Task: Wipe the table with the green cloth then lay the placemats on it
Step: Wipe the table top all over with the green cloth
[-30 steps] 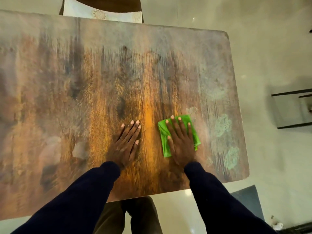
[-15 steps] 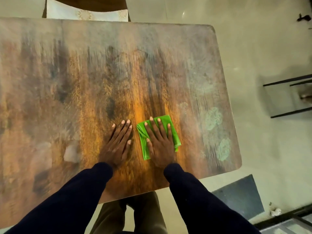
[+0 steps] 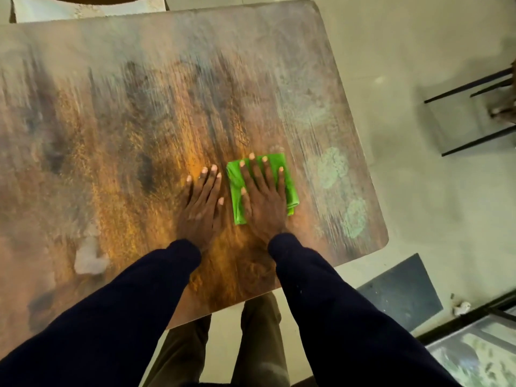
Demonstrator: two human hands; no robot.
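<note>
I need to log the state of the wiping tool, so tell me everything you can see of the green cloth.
The bright green fabric cloth is folded into a rough rectangle with layered edges at its near end. It lies flat on the worn brown wooden table, toward the right side. The right hand presses on it, palm down with fingers spread, and covers its middle. The left hand rests on the wood beside it, apart from it.

Pale floor [image 3: 418, 191] all round, chair [image 3: 83, 8] w/ pale seat at far edge, black frame [image 3: 472, 113] at right, dark mat [image 3: 402, 291] on floor nr bottom right, small white bit [image 3: 462, 307] beside it, glass panel [image 3: 480, 356] in corner.
</note>
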